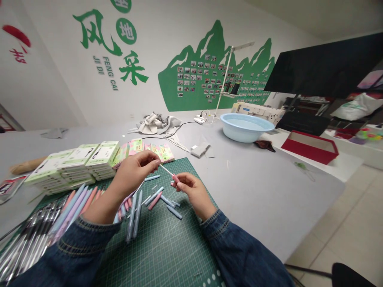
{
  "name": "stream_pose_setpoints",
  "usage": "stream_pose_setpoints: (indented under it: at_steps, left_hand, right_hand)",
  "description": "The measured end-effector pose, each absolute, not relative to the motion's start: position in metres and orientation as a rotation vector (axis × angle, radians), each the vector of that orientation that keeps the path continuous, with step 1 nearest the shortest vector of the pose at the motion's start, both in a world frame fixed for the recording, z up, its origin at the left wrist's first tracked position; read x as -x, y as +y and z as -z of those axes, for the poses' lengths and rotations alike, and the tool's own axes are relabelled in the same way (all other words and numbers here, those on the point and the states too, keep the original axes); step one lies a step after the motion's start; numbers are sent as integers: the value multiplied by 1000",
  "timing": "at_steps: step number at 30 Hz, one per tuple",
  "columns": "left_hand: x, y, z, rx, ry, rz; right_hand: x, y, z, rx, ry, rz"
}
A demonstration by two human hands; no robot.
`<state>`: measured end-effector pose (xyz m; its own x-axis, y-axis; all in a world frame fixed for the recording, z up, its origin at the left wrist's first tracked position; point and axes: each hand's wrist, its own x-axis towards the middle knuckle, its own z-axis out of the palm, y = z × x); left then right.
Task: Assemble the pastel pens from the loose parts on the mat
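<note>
Above the green cutting mat [167,251], my left hand [136,171] pinches one end of a thin white pen refill [166,170]. The refill's other end meets a short pink pen barrel piece [176,178], which my right hand [193,193] holds between thumb and fingers. How deep the refill sits in the barrel I cannot tell. Beneath my hands lie loose pen parts: a pink barrel piece [155,201], a blue barrel piece [174,212] and several others. Two longer blue pen barrels [138,214] lie beside my left wrist.
Many clear and black pen parts [32,235] and pastel barrels [72,209] fill the mat's left side. Stacked white-green boxes [101,157] stand behind. Cloth scraps [155,122], a cable and a blue basin [247,129] are farther back. A red box [311,147] stands right.
</note>
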<state>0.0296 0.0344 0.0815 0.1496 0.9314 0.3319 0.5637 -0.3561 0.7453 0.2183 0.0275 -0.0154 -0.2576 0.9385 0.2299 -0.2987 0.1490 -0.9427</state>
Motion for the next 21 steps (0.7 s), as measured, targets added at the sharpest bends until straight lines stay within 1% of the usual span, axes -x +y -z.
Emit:
stream_pose_setpoints:
  at_steps: [3,5,9,14,19,21]
  left_hand:
    - [-37,34,-80,-2087,1385,-911]
    - [-41,35,-78,-2033,1285,-872]
    - [-43,36,-72,-1835,1167,-925]
    - [-49,33,-70,-1758,1149,-932]
    - [-47,37,-74,-1709,1077,-958]
    - [-31,47,-73,-1703,1161,-1012]
  right_hand:
    - [-217,25,14,687,-1344,-1395]
    - [-216,24,13,650,-1324,-1438]
    - [-213,21,10,606,-1219,-1571]
    - [-212,18,6,546,-1116,-1739]
    - [-225,23,0,542,-1079,-1712]
    - [-233,27,-3,557,-1028,-1660]
